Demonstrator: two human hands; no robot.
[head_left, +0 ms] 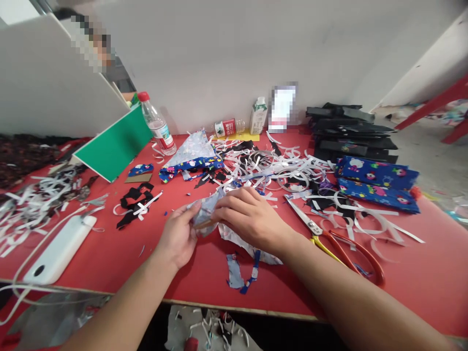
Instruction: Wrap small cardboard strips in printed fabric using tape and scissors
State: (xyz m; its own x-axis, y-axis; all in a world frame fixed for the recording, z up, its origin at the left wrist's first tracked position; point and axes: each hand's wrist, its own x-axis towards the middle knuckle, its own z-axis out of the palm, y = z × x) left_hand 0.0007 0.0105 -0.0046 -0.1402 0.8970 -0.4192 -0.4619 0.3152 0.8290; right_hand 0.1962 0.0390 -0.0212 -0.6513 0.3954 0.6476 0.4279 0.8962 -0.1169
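Head camera view, looking down on a red bench where a person works with two bare hands. A small piece of pale blue printed cloth is between the hands, raised just above the bench near its middle. The left hand grips its left side, thumb on top and the other fingers below. The right hand arches over the opposite side, its fingers bent, close together and touching the cloth; whether they pinch it is hidden. A narrow brown edge shows along the bottom of the cloth, too small to identify.

Under the right hand lies more pale fabric, and nearer the front edge are blue scraps. To the right, large scissors with red handles lie partly behind the right forearm. Beyond the hands spreads a tangle of white strips. At the right are folded dark blue printed cloths, with a black stack behind them. Along the back wall stand a red-capped bottle and a carton, with another bottle on its side between them.
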